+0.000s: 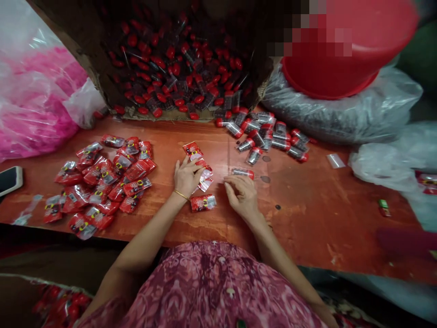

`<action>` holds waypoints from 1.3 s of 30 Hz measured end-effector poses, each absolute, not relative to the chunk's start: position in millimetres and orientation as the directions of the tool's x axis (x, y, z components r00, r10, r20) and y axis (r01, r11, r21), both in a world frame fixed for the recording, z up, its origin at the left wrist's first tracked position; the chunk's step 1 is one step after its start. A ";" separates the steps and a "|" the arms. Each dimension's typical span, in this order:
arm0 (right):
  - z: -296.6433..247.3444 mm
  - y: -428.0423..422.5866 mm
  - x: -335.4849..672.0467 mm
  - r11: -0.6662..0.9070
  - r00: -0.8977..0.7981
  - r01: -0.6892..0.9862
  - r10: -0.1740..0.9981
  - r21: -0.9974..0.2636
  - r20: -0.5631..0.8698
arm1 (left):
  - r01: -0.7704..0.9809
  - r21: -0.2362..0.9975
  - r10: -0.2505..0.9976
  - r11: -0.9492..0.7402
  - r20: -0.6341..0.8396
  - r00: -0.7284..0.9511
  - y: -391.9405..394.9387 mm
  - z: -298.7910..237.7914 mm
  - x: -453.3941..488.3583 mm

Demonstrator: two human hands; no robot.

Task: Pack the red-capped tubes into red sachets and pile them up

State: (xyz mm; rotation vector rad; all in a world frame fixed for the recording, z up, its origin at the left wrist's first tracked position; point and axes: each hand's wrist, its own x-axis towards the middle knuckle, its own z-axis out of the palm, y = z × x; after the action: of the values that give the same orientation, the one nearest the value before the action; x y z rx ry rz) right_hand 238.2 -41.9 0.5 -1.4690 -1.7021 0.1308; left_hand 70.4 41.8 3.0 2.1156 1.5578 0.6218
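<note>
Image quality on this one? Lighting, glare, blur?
Head view: cardboard box dark inside, its red-capped tubes dim toward the back; head view: pale sheen on the tabletop; head view: mosaic blocks partly cover the red bucket; head view: blurry toward the right edge.

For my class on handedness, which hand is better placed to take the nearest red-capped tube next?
The right hand, probably: the tube lies close beside it, while the left hand is at red packets.

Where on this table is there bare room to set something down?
Widest: tabletop between the right hand and the green-capped item, nearer than the loose tubes, with a few dark spots. A narrower strip separates the packet pile from the left hand. It is crowded at the pile, the tubes, and between the hands.
</note>
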 end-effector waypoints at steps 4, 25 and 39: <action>1.9 -37.0 226.3 0.195 0.170 0.632 0.910 -0.751 0.379 | 0.702 0.683 0.977 -0.201 0.089 0.194 41.4 11.6 70.1; 5.4 -11.2 208.2 0.035 0.427 0.067 0.902 -0.997 0.060 | 0.093 0.976 0.963 0.198 -0.211 0.167 23.8 26.3 89.0; 0.6 -10.0 213.5 0.046 0.509 0.164 0.852 -0.985 0.124 | 0.788 0.590 0.971 -0.174 -0.030 0.237 28.7 45.4 81.4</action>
State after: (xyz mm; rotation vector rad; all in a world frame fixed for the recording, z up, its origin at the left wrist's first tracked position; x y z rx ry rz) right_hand 213.5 -10.0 0.6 -1.4570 -0.9369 0.6646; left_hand 81.4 28.7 45.4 2.0243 1.6063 0.4914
